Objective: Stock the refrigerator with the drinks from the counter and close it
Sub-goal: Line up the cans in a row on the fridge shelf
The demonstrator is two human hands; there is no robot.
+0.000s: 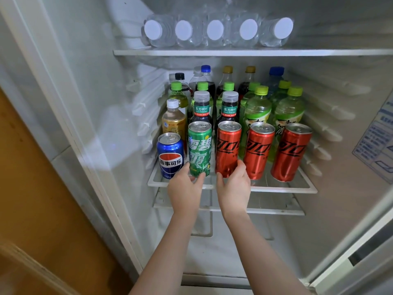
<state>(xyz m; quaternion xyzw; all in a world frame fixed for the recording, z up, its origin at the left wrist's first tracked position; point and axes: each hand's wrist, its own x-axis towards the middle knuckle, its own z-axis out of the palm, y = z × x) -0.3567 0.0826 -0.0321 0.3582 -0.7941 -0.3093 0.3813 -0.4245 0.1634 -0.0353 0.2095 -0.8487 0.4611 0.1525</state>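
The refrigerator stands open. On its middle glass shelf [306, 189] a front row of cans stands upright: a blue can [170, 154], a green can [200, 145] and three red cans. My left hand [185, 186] grips the bottom of the green can. My right hand [232, 186] grips the bottom of the leftmost red can [228, 145]. The other two red cans [258, 149] [290, 151] stand free to the right. Both held cans rest near the shelf's front edge.
Behind the cans stand several bottles with green, grey, white, gold and blue caps [257, 109]. Water bottles [215, 30] lie on the top shelf. A lower shelf [276, 210] sits beneath. The door [361, 252] is at right, a wooden surface [32, 188] at left.
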